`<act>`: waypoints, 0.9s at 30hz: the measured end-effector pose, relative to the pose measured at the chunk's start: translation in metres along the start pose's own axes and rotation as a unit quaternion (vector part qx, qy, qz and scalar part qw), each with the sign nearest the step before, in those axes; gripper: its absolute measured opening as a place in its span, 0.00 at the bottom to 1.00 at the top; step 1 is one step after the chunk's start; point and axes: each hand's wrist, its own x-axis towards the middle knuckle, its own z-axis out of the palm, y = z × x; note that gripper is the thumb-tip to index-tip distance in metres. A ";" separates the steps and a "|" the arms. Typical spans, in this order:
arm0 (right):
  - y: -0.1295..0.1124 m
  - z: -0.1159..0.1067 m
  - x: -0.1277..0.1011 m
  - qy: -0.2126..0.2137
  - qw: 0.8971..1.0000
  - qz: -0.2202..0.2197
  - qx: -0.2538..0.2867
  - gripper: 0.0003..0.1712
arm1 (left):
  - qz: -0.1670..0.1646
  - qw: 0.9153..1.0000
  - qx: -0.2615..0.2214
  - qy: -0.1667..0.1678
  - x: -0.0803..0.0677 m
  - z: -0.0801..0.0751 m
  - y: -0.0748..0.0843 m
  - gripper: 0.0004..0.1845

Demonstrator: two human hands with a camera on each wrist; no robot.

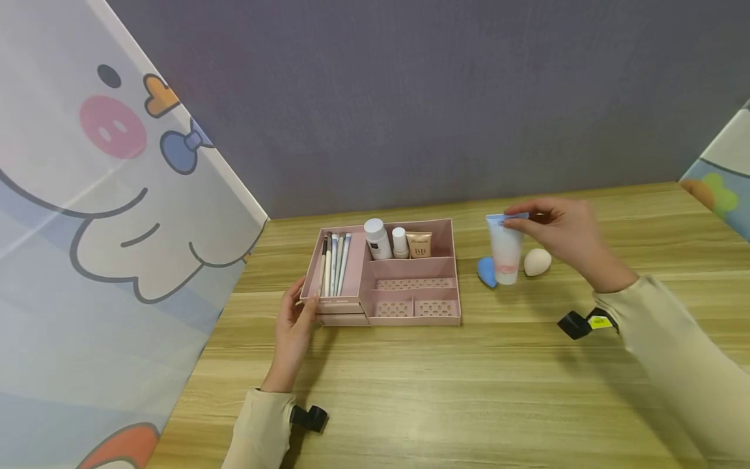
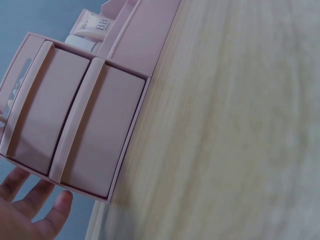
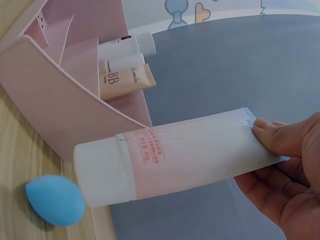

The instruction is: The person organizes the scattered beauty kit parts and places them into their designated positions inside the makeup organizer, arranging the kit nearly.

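A pink organizer tray (image 1: 445, 234) (image 2: 105, 125) (image 3: 55, 115) sits mid-table with several brushes (image 1: 334, 264), a white bottle (image 1: 377, 238), a smaller bottle (image 1: 400, 242) and a BB tube (image 1: 419, 244) (image 3: 125, 79) inside. My left hand (image 1: 295, 319) (image 2: 30, 210) rests against the tray's front left corner, fingers fairly straight. My right hand (image 1: 556, 228) (image 3: 280, 165) pinches the crimped end of a white and pink tube (image 1: 504, 251) (image 3: 170, 157), which stands cap down to the right of the tray. Beside the tube lie a blue sponge (image 1: 486, 270) (image 3: 54, 199) and a white sponge (image 1: 536, 261).
The wooden table (image 1: 469, 391) runs to a grey wall (image 1: 410, 98) behind. A cartoon-printed panel (image 1: 105, 195) leans along the left side, and another panel (image 1: 721, 176) shows at the far right.
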 end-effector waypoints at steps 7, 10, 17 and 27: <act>-0.005 0.012 0.003 0.006 0.999 -0.038 0.019 0.07 | 0.003 1.000 -0.014 -0.005 0.000 0.000 -0.001 0.24; -0.007 0.016 0.004 0.009 0.998 -0.056 0.026 0.07 | 0.005 1.000 -0.019 -0.005 0.001 0.000 -0.001 0.24; -0.015 0.024 0.009 0.012 0.995 -0.089 0.044 0.08 | 0.003 1.000 -0.010 0.000 0.000 0.000 -0.001 0.23; -0.022 0.038 0.018 0.036 0.988 -0.137 0.067 0.07 | 0.001 1.000 -0.013 -0.003 -0.001 -0.001 -0.001 0.24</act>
